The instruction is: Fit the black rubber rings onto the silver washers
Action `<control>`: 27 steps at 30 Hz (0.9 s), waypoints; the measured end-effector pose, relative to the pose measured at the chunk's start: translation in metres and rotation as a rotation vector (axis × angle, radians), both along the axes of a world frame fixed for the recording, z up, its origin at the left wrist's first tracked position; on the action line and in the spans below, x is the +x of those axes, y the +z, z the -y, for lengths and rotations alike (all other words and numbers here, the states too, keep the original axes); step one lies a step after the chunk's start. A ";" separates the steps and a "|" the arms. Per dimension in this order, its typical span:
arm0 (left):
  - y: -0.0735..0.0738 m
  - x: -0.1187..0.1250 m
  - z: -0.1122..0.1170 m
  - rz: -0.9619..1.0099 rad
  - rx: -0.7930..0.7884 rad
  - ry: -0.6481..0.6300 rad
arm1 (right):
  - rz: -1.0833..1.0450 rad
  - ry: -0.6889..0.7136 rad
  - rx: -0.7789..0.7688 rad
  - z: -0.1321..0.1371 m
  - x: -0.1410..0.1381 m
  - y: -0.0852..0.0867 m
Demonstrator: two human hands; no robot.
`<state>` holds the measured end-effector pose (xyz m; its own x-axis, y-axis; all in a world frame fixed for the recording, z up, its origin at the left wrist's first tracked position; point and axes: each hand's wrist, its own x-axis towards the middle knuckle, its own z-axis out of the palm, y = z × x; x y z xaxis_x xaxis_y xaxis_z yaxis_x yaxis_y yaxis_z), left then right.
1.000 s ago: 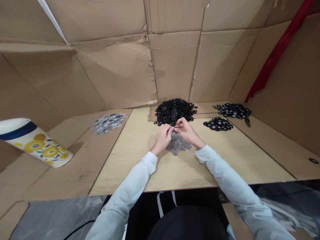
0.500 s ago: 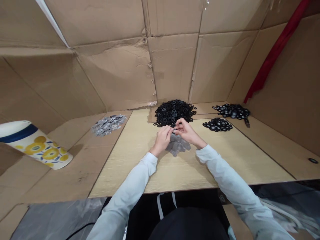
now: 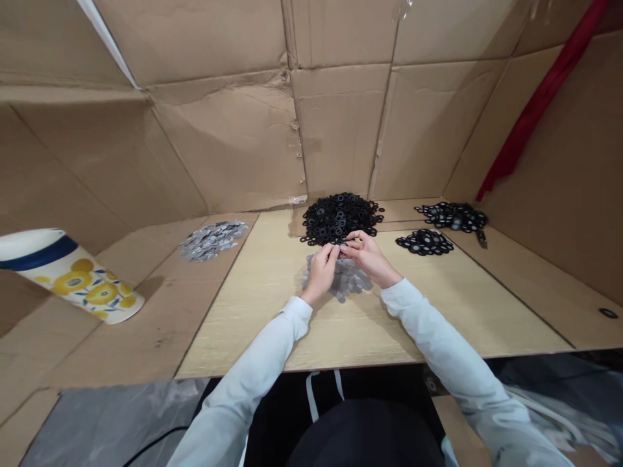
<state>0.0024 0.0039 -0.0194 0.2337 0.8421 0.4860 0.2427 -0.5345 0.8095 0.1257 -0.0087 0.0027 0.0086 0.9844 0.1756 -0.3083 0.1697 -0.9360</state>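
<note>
My left hand [image 3: 322,269] and my right hand [image 3: 367,259] meet over the middle of the table, fingertips almost touching. Between them they pinch a small black ring [image 3: 343,247], mostly covered by the fingers. Whether a disc sits inside it is too small to tell. Right below my hands lies a loose pile of translucent grey discs [image 3: 348,279], partly covered by the left hand. Just beyond the fingertips rises a large heap of black rings [image 3: 341,214]. To the right is a smaller pile of black rings with pale centres [image 3: 425,242].
Another pile of pale-centred black rings [image 3: 452,216] lies farther back right. Silvery discs [image 3: 211,240] are spread at the left. A flower-patterned cylinder [image 3: 73,275] leans at far left. One black ring [image 3: 608,312] lies near the right edge. Cardboard walls [image 3: 341,130] enclose the back and sides.
My left hand has shifted slightly right and turned, uncovering more of the grey discs on its left. The black ring stays between the fingertips. The view has shifted slightly.
</note>
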 end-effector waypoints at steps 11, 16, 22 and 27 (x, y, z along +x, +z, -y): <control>0.010 -0.002 0.000 -0.104 0.141 0.112 | 0.167 -0.092 0.108 -0.003 -0.004 0.000; 0.010 -0.005 0.000 -0.166 0.191 0.098 | 0.257 -0.126 0.146 -0.004 -0.001 -0.004; 0.004 -0.006 -0.005 -0.191 0.117 0.000 | 0.566 -0.174 0.249 -0.001 0.007 -0.007; 0.005 -0.003 -0.003 -0.074 -0.023 -0.033 | 0.387 -0.153 0.222 -0.001 0.006 -0.001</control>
<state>-0.0007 0.0074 -0.0149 0.2962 0.8442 0.4468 0.2851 -0.5246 0.8022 0.1319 -0.0078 0.0013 0.0433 0.9152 0.4007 0.1003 0.3951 -0.9131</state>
